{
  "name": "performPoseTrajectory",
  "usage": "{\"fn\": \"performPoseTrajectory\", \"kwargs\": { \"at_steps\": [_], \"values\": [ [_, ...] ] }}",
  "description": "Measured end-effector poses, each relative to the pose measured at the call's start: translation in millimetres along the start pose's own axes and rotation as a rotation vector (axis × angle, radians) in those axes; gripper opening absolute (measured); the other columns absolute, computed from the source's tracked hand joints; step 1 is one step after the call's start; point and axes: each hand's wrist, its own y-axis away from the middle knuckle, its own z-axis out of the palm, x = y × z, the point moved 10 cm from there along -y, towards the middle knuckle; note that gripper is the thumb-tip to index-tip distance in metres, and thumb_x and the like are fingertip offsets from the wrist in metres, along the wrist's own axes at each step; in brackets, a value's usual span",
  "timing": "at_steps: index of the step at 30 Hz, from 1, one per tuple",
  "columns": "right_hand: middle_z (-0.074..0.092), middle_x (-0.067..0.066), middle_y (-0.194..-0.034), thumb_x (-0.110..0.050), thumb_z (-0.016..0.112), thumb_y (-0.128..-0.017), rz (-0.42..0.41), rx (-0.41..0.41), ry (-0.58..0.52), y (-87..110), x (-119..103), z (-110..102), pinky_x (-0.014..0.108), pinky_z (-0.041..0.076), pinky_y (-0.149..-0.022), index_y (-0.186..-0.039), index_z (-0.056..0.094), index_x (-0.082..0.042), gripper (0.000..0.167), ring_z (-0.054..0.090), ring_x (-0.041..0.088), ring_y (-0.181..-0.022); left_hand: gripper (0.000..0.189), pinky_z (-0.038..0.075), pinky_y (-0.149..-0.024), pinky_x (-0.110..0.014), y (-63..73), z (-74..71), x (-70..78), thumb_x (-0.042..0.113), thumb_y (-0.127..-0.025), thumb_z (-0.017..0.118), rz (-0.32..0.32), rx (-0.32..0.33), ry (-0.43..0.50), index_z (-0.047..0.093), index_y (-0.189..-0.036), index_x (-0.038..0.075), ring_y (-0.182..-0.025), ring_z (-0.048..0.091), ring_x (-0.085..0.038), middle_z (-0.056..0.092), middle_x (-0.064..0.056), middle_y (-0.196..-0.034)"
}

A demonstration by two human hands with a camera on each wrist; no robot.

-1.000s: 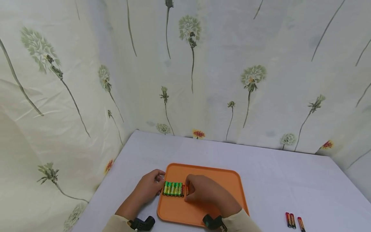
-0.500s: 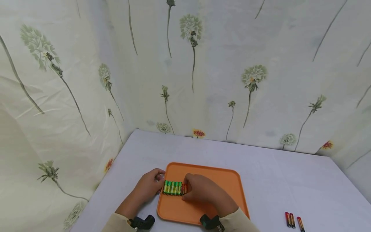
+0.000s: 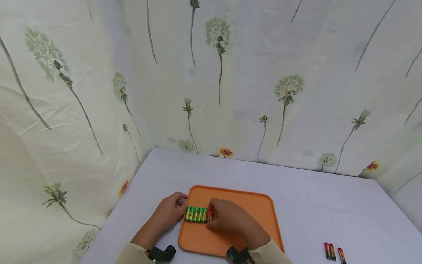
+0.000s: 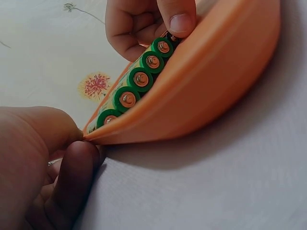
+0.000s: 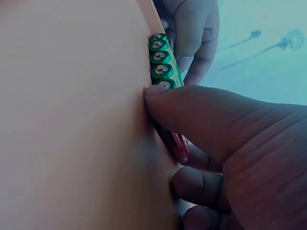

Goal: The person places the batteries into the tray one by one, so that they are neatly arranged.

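My left hand pinches the left rim of an orange tray between thumb and fingers, clearest in the left wrist view. Several green and yellow batteries lie side by side in a row along that side of the tray. Red batteries continue the row at its right end, partly covered by my right hand. In the right wrist view its thumb and fingers hold a red battery at both ends, beside the last green one.
On the white-covered table, to the right of the tray, lie two red batteries together and another red battery slightly apart. A flower-printed cloth hangs behind and at the left.
My right hand has moved slightly left, bringing the red battery up against the row and closing the small gap. My left hand has stayed at the tray's rim.
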Motion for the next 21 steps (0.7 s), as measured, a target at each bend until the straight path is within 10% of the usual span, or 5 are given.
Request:
{"fn": "performPoseTrajectory", "kwargs": {
  "at_steps": [21],
  "values": [
    [0.060, -0.005, -0.084, -0.047, 0.086, -0.085, -0.018, -0.014, -0.077, 4.2, 2.1, 1.5, 0.035, 0.046, -0.067, -0.123, 0.061, -0.019, 0.053, 0.055, 0.013, -0.071, 0.028, 0.054, -0.060, -0.032, 0.9, 0.7, -0.3, 0.018, -0.102, 0.065, -0.009, -0.005, -0.009, 0.065, -0.129, 0.012, -0.064, 0.064, -0.016, 0.065, 0.000, -0.093]
  ]
}}
